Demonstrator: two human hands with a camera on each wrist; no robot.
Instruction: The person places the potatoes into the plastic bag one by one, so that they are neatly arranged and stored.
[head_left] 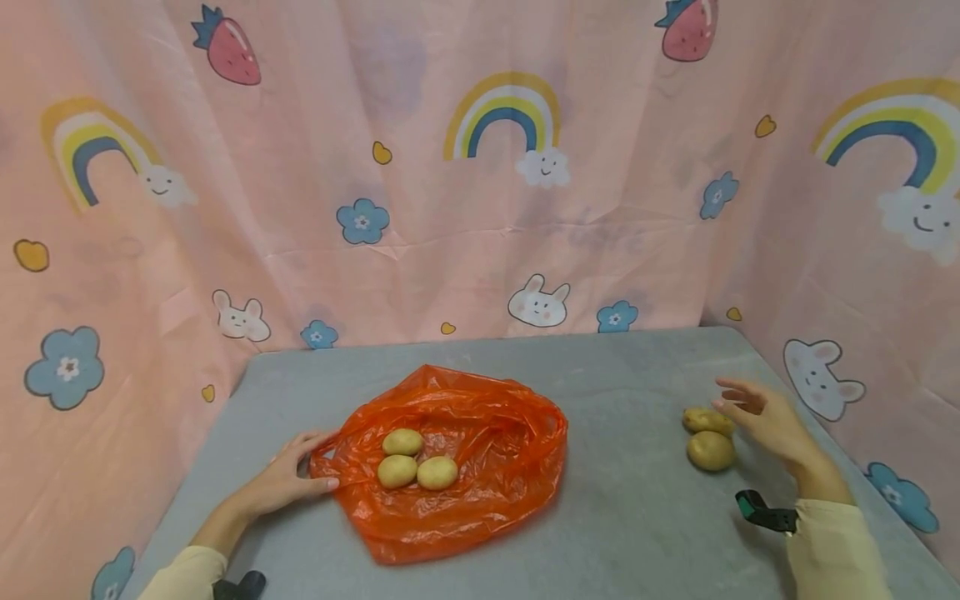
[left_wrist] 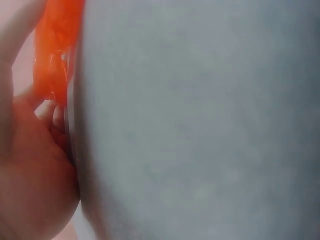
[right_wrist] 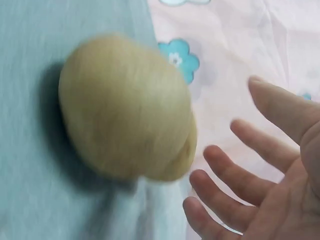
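Note:
An orange plastic bag lies spread on the grey table, with three potatoes grouped on its left part. At the bag's left edge, my left hand touches the plastic with thumb and fingers spread apart; some of its fingertips are hidden. In the left wrist view, the orange plastic shows beside the fingers. On the right, my right hand hovers beside two more potatoes, its fingers loosely bent and holding nothing. The right wrist view shows the nearer potato apart from the fingers, partly covering the other.
The grey tabletop stretches between the bag and the two potatoes at right. A pink patterned curtain closes off the back and both sides. Dark straps with small devices sit at the wrists.

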